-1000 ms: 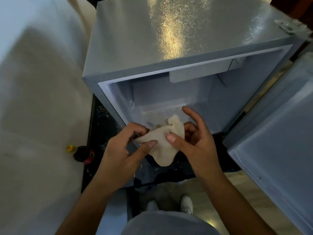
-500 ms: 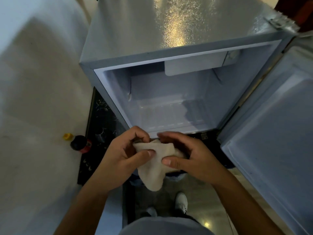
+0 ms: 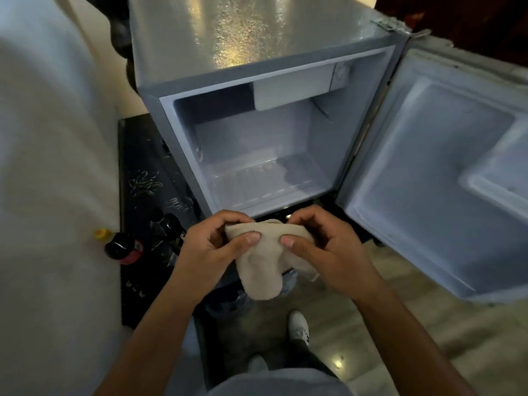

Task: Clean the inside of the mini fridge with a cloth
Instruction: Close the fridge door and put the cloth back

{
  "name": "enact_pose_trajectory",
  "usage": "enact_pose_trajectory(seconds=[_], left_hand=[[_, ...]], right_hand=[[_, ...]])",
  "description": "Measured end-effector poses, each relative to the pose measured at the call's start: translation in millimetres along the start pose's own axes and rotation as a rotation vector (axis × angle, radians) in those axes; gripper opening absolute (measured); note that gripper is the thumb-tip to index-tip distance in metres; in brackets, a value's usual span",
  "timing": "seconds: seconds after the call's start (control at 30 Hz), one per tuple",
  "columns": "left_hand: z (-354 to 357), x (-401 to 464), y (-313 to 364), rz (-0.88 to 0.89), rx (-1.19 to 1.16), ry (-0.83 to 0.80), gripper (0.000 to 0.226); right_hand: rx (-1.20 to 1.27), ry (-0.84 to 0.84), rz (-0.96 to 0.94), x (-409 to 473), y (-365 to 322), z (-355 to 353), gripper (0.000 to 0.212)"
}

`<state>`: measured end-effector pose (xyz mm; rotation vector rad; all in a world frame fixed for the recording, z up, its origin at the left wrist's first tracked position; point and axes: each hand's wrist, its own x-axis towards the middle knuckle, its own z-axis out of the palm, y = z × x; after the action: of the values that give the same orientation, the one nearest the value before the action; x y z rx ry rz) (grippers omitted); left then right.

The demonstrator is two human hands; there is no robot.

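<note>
The grey mini fridge (image 3: 228, 38) stands open in front of me, its pale interior (image 3: 257, 155) bare, with a small white compartment under the top. Its door (image 3: 428, 181) is swung out to the right. Just below the fridge's front edge I hold a beige cloth (image 3: 260, 270) in both hands. My left hand (image 3: 208, 252) pinches its left end and my right hand (image 3: 328, 252) pinches its right end, thumbs on top. The cloth hangs folded down between them.
A dark bottle with a red label (image 3: 123, 248) and a yellow cap (image 3: 102, 233) lie on the floor at the left, by a black stand (image 3: 137, 172) under the fridge. A white wall fills the left side. My shoe (image 3: 298, 327) is below.
Both hands have drawn the cloth out of the fridge opening, down and towards me. The view now shows more of the interior and the open door.
</note>
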<state>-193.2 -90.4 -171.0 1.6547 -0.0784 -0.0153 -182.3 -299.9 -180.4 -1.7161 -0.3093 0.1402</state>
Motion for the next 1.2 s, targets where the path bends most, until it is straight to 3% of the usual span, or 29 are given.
enact_pose_trajectory(seconds=[0.17, 0.27, 0.43, 0.6, 0.77, 0.9, 1.1, 1.2], left_hand=[[3.7, -12.0, -5.1, -0.010, -0.069, -0.092, 0.021], [20.9, -21.4, -13.7, -0.097, -0.198, -0.206, 0.028], [66.7, -34.7, -28.4, -0.127, -0.183, -0.325, 0.015], [125.7, -42.6, -1.6, 0.031, -0.122, -0.322, 0.017], [185.1, -58.2, 7.2, 0.071, -0.068, -0.347, 0.016], [227.3, -75.0, 9.5, 0.076, -0.030, -0.350, 0.006], [276.9, -103.0, 17.4, 0.080, 0.030, -0.318, 0.014], [292.6, -113.5, 24.8, 0.104, 0.029, -0.275, 0.019]], right_hand=[[-0.292, 0.078, -0.069, -38.0, -11.5, -5.1, 0.024], [-0.239, 0.159, -0.071, -59.3, -18.3, -10.3, 0.020], [-0.153, 0.300, -0.074, -93.9, -33.0, -37.8, 0.019], [-0.279, 0.436, -0.014, -141.2, -27.1, -84.4, 0.025], [-0.540, 0.436, 0.110, -190.4, -6.6, -129.3, 0.025], [-0.500, 0.470, 0.120, -225.8, 5.0, -157.8, 0.022], [-0.421, 0.459, 0.105, -264.8, 16.8, -199.7, 0.022], [-0.440, 0.448, 0.075, -275.8, 13.0, -217.1, 0.032]])
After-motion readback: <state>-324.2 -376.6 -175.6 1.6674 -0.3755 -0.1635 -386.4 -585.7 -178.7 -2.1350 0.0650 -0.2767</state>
